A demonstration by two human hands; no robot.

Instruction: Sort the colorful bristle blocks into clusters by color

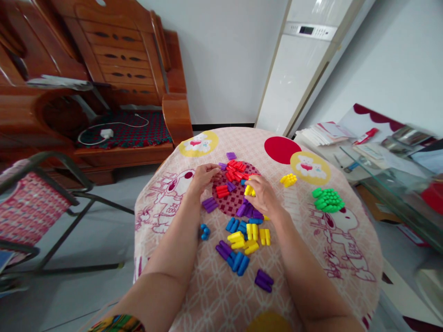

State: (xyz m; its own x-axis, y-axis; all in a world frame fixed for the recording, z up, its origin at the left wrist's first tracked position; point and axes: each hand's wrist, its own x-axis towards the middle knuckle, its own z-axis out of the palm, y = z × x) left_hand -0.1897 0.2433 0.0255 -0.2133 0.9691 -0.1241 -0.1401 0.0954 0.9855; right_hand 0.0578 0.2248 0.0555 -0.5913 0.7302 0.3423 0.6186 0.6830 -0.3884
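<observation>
My right hand (263, 196) pinches a yellow plastic piece (248, 190) made of short rounded rods, above the middle of the table. To its left, my left hand (204, 177) has its fingers loosely apart with nothing visible in them; a small purple piece (222, 166) lies by the fingertips. Between the hands is a loose heap of red pieces (236, 169). More purple pieces (247, 210) sit just below my right hand. Nearer me are blue pieces (240, 263) and yellow pieces (237, 240), mixed together. A purple piece (209, 204) lies beside my left wrist.
On the right of the round, cloth-covered table (311, 286) are a green cluster (328, 200) and a yellow cluster (288, 180). A glass-topped stand (394, 184) holds papers and metal pots. A wooden bench (121, 60) and a folding chair (38, 203) stand left.
</observation>
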